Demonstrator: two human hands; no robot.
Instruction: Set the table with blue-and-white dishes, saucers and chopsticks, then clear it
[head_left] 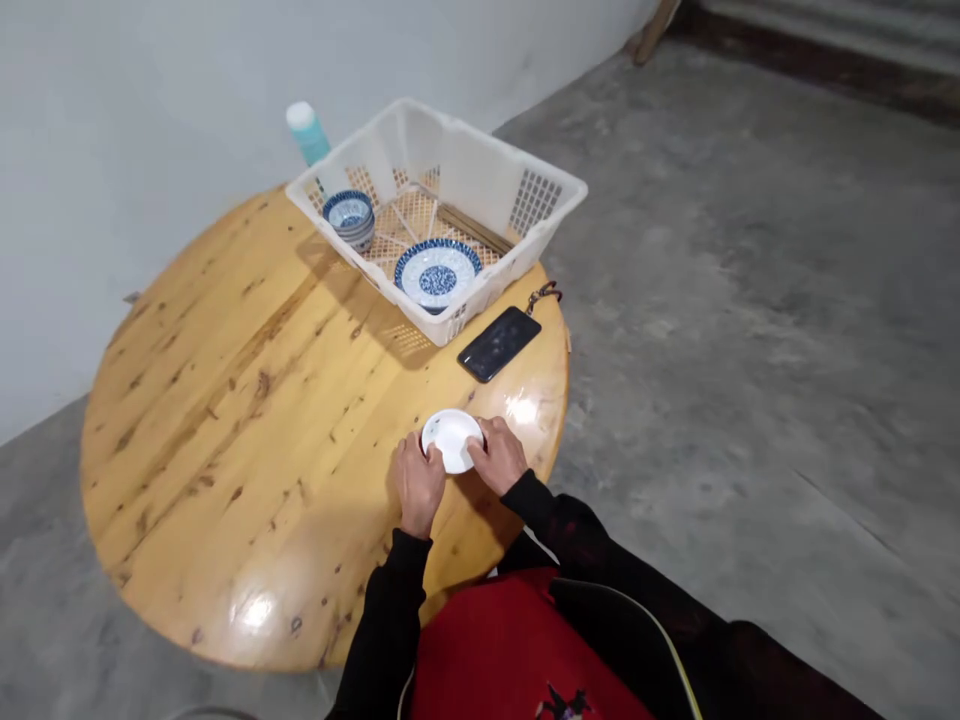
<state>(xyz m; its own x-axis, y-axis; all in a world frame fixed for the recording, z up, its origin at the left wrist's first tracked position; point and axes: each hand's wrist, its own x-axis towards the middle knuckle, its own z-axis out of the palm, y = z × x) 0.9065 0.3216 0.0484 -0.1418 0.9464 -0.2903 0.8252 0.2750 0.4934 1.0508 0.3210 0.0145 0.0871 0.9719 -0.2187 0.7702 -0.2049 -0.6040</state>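
Note:
A small round white dish (451, 440) is held between my two hands near the table's near right edge. My left hand (419, 480) grips its left rim, thumb on top. On the opposite rim, my right hand (499, 456) has its thumb over the edge and its fingers tucked behind. The undersides of the dish and of my fingers are hidden. Just beyond the dish lies a black smartphone (499, 344) with a strap (544, 294) at its far corner.
A white plastic basket (551, 195) stands at the far side of the round wooden table (225, 420). Inside are stacked blue-and-white bowls (349, 218), blue-patterned plates (438, 272) and chopsticks (474, 230). Behind it is a blue bottle (307, 133) with a white cap, close to the wall.

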